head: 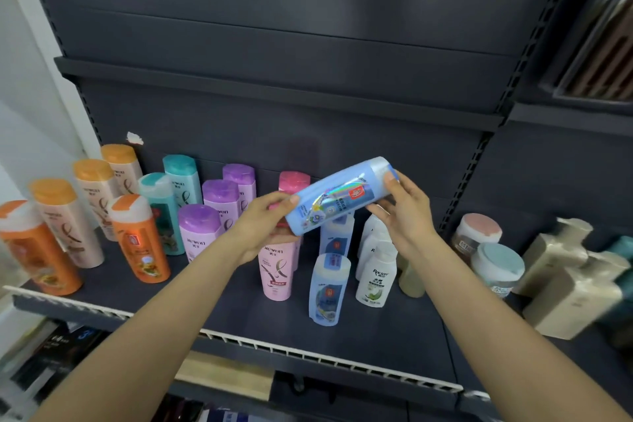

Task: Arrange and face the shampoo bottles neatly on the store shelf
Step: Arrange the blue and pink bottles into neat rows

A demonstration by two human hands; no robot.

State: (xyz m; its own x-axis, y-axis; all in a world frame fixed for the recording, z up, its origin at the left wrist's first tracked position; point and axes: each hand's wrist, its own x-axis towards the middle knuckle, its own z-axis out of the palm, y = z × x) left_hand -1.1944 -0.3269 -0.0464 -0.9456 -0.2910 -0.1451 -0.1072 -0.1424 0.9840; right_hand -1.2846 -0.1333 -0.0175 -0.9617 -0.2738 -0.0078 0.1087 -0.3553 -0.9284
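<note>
- Blue shampoo bottle [337, 199], smooth plastic with a shiny holographic label and a red logo, was held tilted on its side above the shelf [239, 312].
- Left hand [263, 226] gripped its base, thumb on top; right hand [402, 211] pinched the cap end, fingers curled round it.
- Below the fingers stood a pink "mewon" bottle [276, 269], 2 upright blue bottles [329, 288] and a white "Rocierr" bottle [376, 276].
</note>
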